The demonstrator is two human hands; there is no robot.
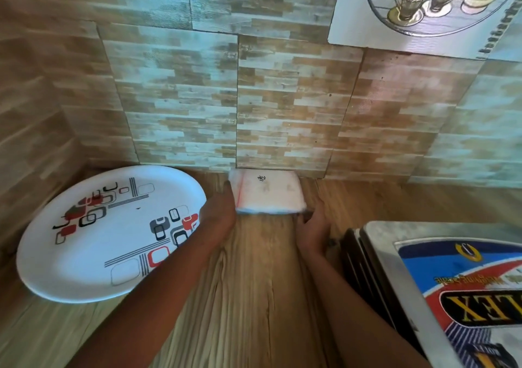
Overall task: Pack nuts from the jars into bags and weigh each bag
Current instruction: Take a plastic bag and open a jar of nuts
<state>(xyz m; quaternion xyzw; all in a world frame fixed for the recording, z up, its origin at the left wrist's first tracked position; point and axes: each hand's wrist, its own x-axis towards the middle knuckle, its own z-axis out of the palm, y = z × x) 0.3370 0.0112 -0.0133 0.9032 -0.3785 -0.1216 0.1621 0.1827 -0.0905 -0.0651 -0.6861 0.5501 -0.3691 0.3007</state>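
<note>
A flat white stack of plastic bags (268, 192) lies on the wooden table against the tiled wall, straight ahead. My left hand (221, 212) touches the stack's left edge with fingers stretched along it. My right hand (313, 226) is at the stack's right front corner, its fingertips at the edge; how they lie is hidden. A metal weighing scale (440, 283) with a blue and red label stands at the right. No jars or nuts are in view.
A large white plate (84, 254) with red, grey and black squares sits at the left, partly under my left forearm. The tiled wall (282, 99) closes the table's far side and left corner. Wooden tabletop (260, 283) shows between my arms.
</note>
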